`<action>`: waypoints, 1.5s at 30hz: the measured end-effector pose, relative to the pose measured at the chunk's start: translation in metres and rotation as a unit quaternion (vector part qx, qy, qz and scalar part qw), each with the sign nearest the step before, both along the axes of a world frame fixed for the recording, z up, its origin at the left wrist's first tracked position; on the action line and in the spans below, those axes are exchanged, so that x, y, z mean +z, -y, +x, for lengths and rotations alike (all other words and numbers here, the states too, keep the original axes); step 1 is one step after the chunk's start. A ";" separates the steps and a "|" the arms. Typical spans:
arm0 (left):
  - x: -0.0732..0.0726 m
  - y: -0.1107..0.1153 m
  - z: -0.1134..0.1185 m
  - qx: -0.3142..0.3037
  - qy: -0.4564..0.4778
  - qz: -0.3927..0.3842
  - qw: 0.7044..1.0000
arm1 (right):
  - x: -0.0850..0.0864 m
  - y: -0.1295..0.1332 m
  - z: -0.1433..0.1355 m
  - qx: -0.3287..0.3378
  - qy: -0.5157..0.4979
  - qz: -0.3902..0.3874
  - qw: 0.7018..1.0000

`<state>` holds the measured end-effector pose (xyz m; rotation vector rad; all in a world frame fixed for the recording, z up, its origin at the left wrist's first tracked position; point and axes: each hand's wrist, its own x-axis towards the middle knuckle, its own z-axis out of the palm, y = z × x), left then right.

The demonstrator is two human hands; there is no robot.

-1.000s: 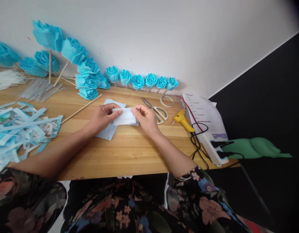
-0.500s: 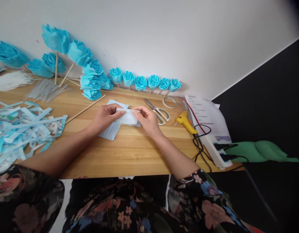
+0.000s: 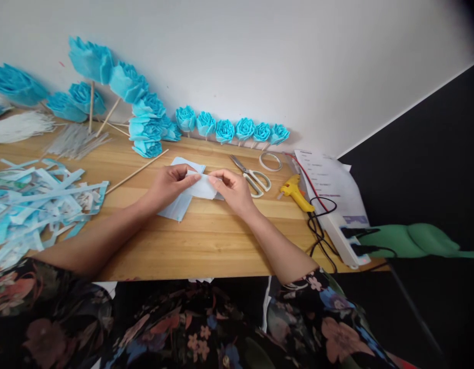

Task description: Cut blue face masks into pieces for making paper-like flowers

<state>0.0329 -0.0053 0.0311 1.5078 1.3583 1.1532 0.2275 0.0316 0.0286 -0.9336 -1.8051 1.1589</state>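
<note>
Between my two hands is a folded pale blue sheet [image 3: 201, 187], held near its top edge. My left hand [image 3: 173, 185] pinches its left side between thumb and fingers. On the right side, my right hand [image 3: 232, 189] grips it the same way, thumb on top. Another light blue piece [image 3: 177, 207] lies flat on the wooden table, partly beneath the held sheet and my left hand. Just right of my right hand lie scissors [image 3: 255, 179] with white handles, their blades pointing to the upper left.
Blue flowers [image 3: 225, 131] line the wall behind. Blue and white strips [image 3: 40, 205] are heaped at the left, near a thin stick [image 3: 139, 170]. A tape roll [image 3: 270, 161], yellow glue gun [image 3: 296, 192], papers [image 3: 329, 179] and a power strip [image 3: 342, 241] lie right on the table [image 3: 206, 248].
The held sheet's right part has shifted under my right fingers, and its lower right corner now looks slanted. The whole view has moved slightly; both hands stay nearly in place.
</note>
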 end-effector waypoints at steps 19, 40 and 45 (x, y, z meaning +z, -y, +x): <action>0.012 0.003 0.004 -0.064 -0.021 -0.021 0.998 | 0.008 -0.007 0.006 -0.078 0.007 0.054 0.995; -0.018 0.003 0.007 -0.218 -0.315 0.227 0.895 | 0.007 -0.052 0.037 -0.077 -0.084 -0.050 0.992; -0.016 0.013 0.011 -0.267 -0.397 0.185 0.858 | -0.004 -0.042 0.030 0.036 -0.008 -0.120 0.992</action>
